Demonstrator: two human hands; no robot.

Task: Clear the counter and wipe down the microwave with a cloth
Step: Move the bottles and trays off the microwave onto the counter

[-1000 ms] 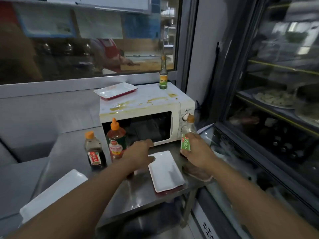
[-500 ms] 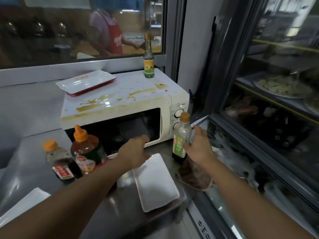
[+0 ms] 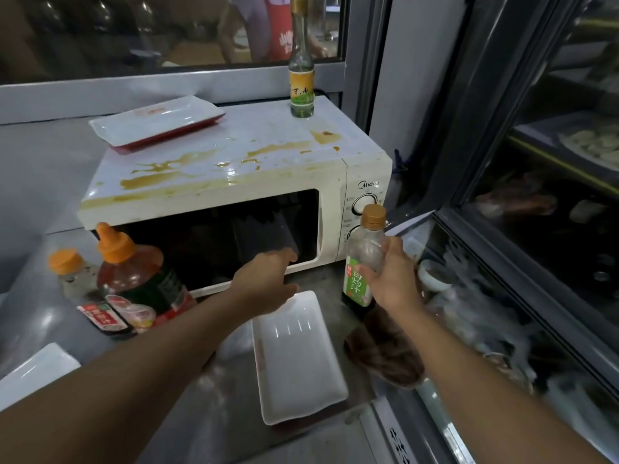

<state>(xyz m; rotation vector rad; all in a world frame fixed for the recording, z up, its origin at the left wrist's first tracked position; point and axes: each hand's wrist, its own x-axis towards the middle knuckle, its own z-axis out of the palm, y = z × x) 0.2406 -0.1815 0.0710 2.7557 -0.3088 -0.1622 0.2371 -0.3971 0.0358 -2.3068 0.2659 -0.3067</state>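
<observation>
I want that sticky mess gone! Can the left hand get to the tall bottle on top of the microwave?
Probably yes. The left hand holds nothing, and nothing stands between it and the tall bottle at the microwave's back right corner, though it is a stretch.

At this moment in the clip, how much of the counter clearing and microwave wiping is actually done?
Nothing looks finished. The microwave top carries brown spills, a tray and a glass bottle. In hand: the right hand grips the green-label bottle on the counter; the left hand reaches toward the microwave door. Left: two orange-capped bottles, a white tray, a brown cloth, all the wiping.
</observation>
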